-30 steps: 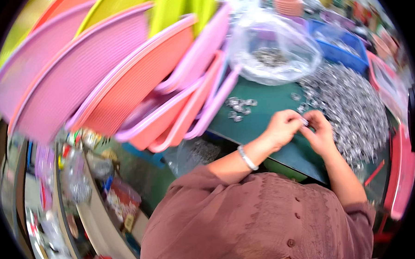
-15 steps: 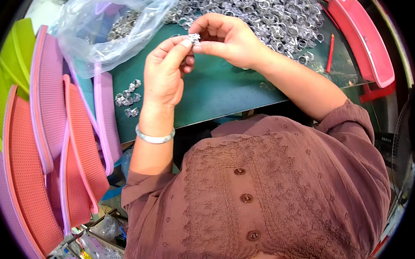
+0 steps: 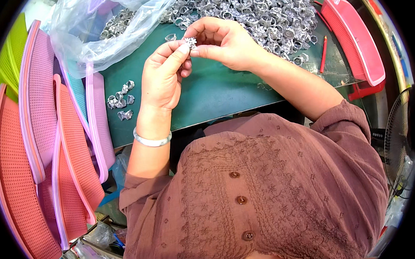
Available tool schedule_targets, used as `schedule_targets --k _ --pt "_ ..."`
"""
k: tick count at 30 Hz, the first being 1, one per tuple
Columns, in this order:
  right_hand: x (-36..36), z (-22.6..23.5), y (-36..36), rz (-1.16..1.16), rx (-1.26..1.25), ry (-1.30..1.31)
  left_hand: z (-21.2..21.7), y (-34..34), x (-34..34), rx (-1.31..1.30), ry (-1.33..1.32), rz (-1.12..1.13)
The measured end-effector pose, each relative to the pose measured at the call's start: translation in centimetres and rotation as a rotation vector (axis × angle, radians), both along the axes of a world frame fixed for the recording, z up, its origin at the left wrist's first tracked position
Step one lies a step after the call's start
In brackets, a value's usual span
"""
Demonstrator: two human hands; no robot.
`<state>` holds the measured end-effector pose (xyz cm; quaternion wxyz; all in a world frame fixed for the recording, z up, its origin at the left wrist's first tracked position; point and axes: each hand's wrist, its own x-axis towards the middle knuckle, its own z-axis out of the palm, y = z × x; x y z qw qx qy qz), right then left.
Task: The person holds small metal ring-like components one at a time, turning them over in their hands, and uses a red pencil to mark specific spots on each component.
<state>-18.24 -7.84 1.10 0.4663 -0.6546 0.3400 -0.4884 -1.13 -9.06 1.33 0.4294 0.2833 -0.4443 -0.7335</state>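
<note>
Between my two hands is a silver ring (image 3: 190,42) with a cluster of stones on its face. My left hand (image 3: 166,75) pinches it with thumb and forefinger, the other fingers curled in. From the right, the thumb and forefinger of my right hand (image 3: 227,43) close on the ring's other side. Beyond them spreads a large heap of silver rings (image 3: 272,15) on the green tabletop (image 3: 215,99). One loose ring (image 3: 170,37) lies just past my left fingers. Left of my left wrist sits a small group of rings (image 3: 119,101).
A clear plastic bag (image 3: 120,50) with more rings stands at the back left. Stacked purple, coral and green plastic baskets (image 3: 77,158) crowd the left side. At right are a red pencil (image 3: 323,55), a pink basket (image 3: 358,39) and a fan (image 3: 395,135).
The view has shifted slightly, moving the whole scene a little leftward. Both hands keep their grip on the ring, whose stone face now shows more plainly.
</note>
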Motion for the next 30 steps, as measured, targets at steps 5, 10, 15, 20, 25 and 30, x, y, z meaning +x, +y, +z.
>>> schedule_targets --k 5,10,15,20,25,30 --pt "0.2 -0.3 0.0 -0.008 -0.009 0.035 -0.3 0.2 0.2 0.028 0.005 0.016" --pt "0.4 -0.7 0.1 0.001 -0.001 0.026 -0.5 0.5 0.3 0.043 0.008 0.025" --pt "0.2 -1.2 0.0 -0.018 -0.012 0.036 -0.6 0.6 0.3 0.056 -0.007 0.029" --pt "-0.1 -1.5 0.0 -0.038 -0.009 0.044 -0.9 0.5 0.0 0.046 -0.022 0.034" --pt "-0.3 -1.7 -0.1 -0.049 -0.005 0.049 -1.1 0.4 -0.3 0.051 -0.030 0.042" --pt "-0.4 -1.8 -0.2 -0.049 -0.001 0.039 -1.4 0.2 -0.3 0.057 -0.029 0.046"
